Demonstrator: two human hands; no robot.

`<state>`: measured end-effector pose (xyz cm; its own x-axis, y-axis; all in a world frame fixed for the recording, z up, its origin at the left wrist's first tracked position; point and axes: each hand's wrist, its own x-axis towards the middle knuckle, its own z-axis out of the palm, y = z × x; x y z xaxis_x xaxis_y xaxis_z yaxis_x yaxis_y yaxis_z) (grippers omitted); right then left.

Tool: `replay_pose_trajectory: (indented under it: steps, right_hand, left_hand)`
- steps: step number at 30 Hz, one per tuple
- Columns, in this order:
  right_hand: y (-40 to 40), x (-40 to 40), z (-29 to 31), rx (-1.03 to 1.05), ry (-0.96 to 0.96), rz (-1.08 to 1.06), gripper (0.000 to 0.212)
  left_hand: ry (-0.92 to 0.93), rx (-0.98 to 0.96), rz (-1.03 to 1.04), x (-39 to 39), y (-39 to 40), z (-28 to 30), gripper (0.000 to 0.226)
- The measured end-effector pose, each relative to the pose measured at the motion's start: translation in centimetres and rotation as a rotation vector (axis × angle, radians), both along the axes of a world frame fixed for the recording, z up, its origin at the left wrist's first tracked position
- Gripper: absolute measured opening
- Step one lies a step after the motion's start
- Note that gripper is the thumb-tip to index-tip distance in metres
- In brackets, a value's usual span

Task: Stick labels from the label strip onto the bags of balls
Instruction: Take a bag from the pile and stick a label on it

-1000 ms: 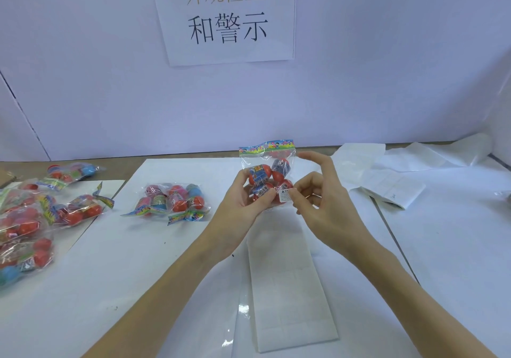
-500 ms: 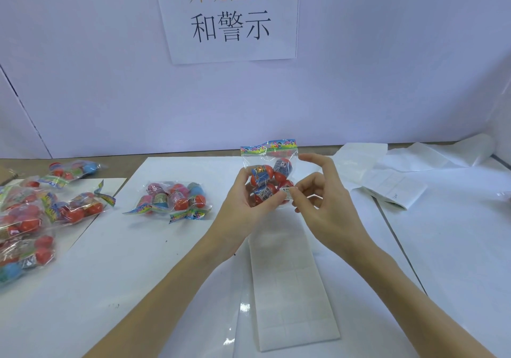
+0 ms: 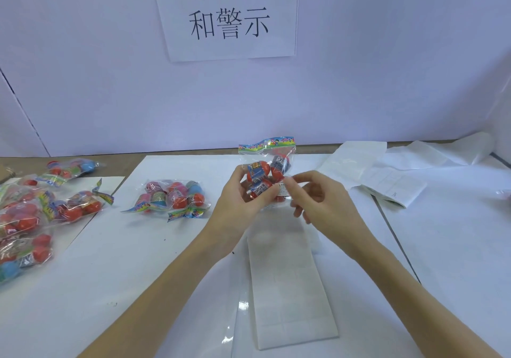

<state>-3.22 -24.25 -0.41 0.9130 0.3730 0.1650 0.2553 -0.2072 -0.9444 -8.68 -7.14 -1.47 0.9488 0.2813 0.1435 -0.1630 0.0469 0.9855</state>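
The left hand (image 3: 240, 205) held a clear bag of balls (image 3: 266, 173) upright above the middle of the surface (image 3: 132, 261), its fingers (image 3: 239, 171) curled round the bag's left side and its thumb across the front. The right hand (image 3: 322, 205) met the bag from the right, thumb and forefinger pinching at a small white label (image 3: 282, 189) on the bag's lower right front; its other fingers were loosely curled. Directly below the hands, the label strip (image 3: 287, 283) lay flat, running toward the near edge. Two more bags (image 3: 174, 197) lay just left of centre, and a heap of bags (image 3: 30, 214) lay at the far left. Loose white backing sheets (image 3: 387, 175) lay at the far right. A paper sign (image 3: 226, 12) hung on the wall behind.
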Motion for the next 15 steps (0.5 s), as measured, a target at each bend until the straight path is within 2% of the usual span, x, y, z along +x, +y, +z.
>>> replay_pose_trajectory:
  steps: [4,7,9,11,13,15]
  right_hand:
    - [-0.05,0.09,-0.09,0.159,0.069,0.041,0.018]
    - [-0.15,0.06,0.12,0.258,0.161,0.073,0.025]
    - [0.12,-0.29,0.23,0.235,0.176,0.086,0.032]
    - [0.20,-0.52,0.30,0.168,0.134,0.104,0.027]
    - [0.05,-0.62,0.36,0.136,0.142,0.128,0.024]
    - [-0.12,-0.49,0.40,0.135,0.199,0.118,0.031]
  left_hand:
    - [-0.003,-0.040,-0.069,-0.10,0.11,0.04,0.052]
    - [-0.001,-0.048,-0.066,-0.06,0.11,0.04,0.050]
    - [-0.002,-0.002,-0.063,-0.13,-0.03,0.06,0.049]
    - [-0.019,0.047,-0.082,-0.23,-0.04,0.01,0.047]
    - [-0.016,0.035,-0.114,-0.28,0.13,0.02,0.042]
    - [0.009,0.005,-0.137,-0.31,0.20,0.19,0.035]
